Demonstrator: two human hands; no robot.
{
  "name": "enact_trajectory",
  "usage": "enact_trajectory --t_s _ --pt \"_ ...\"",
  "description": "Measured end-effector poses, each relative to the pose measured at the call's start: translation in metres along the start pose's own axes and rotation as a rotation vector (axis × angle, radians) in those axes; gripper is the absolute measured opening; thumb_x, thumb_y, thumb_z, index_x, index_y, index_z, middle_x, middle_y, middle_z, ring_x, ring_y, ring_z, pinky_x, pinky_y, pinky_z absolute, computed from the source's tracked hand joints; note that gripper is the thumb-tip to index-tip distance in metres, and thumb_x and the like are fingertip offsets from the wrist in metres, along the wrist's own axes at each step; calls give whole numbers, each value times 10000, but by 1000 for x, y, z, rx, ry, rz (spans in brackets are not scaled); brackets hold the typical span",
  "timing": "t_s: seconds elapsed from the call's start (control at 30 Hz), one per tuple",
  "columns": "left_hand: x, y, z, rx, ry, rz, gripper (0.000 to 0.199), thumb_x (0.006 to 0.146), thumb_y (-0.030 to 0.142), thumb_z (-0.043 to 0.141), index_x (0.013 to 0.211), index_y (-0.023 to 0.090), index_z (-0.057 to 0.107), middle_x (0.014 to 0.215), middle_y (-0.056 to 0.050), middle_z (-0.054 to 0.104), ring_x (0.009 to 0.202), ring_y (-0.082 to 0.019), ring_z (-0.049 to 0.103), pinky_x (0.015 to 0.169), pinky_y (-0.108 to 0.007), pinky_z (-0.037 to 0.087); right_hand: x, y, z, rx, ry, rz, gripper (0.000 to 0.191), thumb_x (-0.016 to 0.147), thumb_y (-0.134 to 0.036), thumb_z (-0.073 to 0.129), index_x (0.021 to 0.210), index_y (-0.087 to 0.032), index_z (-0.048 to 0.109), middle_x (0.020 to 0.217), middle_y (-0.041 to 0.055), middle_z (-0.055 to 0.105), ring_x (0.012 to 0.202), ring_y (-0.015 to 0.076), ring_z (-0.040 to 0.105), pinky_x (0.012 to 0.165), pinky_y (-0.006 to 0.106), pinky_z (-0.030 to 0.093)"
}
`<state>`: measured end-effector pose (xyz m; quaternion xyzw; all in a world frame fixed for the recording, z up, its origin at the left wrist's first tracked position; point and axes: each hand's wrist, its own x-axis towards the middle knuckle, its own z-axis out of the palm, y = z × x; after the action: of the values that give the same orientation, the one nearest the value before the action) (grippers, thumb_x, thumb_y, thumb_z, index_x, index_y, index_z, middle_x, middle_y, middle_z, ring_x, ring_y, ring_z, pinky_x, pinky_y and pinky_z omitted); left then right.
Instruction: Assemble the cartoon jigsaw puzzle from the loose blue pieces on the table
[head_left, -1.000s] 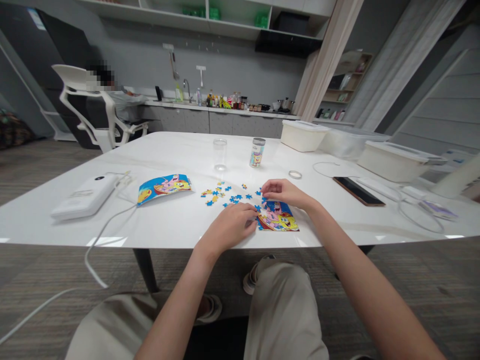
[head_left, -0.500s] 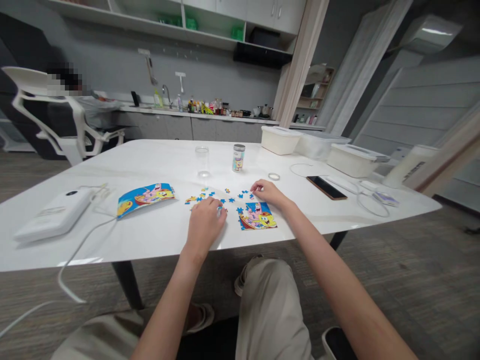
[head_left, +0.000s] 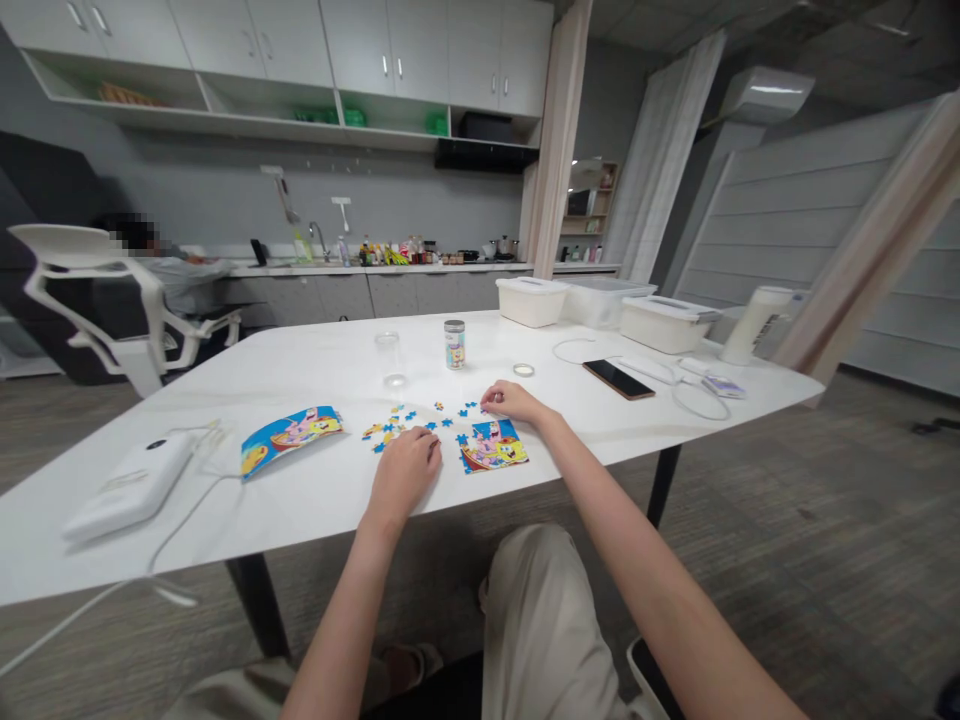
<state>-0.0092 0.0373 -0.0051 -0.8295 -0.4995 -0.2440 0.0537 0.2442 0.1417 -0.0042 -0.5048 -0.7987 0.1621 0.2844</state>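
A partly assembled jigsaw puzzle (head_left: 493, 448) with yellow and pink cartoon figures lies near the table's front edge, between my hands. Loose puzzle pieces (head_left: 390, 428), mostly blue and some yellow, are scattered behind and left of it. My left hand (head_left: 405, 468) rests on the table left of the puzzle, fingers curled; what they hold, if anything, is hidden. Just behind the puzzle, my right hand (head_left: 511, 402) is closed in a pinch, with a blue piece at its fingertips. A curved picture sheet (head_left: 294, 438) with the same cartoon stands farther left.
Behind the pieces are a clear jar (head_left: 390, 360), a cartoon-printed canister (head_left: 454, 346) and a ring-shaped lid (head_left: 523, 370). A phone (head_left: 619, 379), cables and storage boxes (head_left: 532, 302) occupy the right. A white device (head_left: 131, 485) lies left. A person sits beyond the table.
The view has tilted up and shifted, so the table appears farther left and lower. Both hands stay near the same places by the puzzle; the left fingers look slightly more closed.
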Motion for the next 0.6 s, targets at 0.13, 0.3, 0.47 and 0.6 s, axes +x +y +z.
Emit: enact_trajectory --t_s 0.13,0.3,0.47,0.6 --pt "-1 0 -3 32 74 -102 271 875 149 451 1075 94 626 1079 -139 646 993 -274 612 891 -403 483 -1 -2 0 7 9 18 145 799 -179 644 893 -118 736 906 74 641 783 136 569 741 244 440" --pt "-2 -4 -1 62 128 -152 283 872 112 434 1069 86 634 1102 -155 633 1006 -278 610 898 -403 483 0 -2 0 0 38 31 155 826 -174 605 905 -118 727 907 79 663 797 144 580 748 248 445" --pt "1 -7 7 40 28 33 224 918 208 475 998 158 679 1165 -119 631 1069 -276 591 954 -425 452 0 0 2 18 44 33 156 830 -172 590 899 -130 724 908 75 688 806 145 606 730 237 455" --pt "2 -7 6 -17 16 40 151 914 213 499 915 154 638 1066 -108 640 992 -256 597 899 -405 465 1 3 2 30 45 40 159 825 -169 590 899 -122 723 900 80 701 805 152 614 726 241 458"
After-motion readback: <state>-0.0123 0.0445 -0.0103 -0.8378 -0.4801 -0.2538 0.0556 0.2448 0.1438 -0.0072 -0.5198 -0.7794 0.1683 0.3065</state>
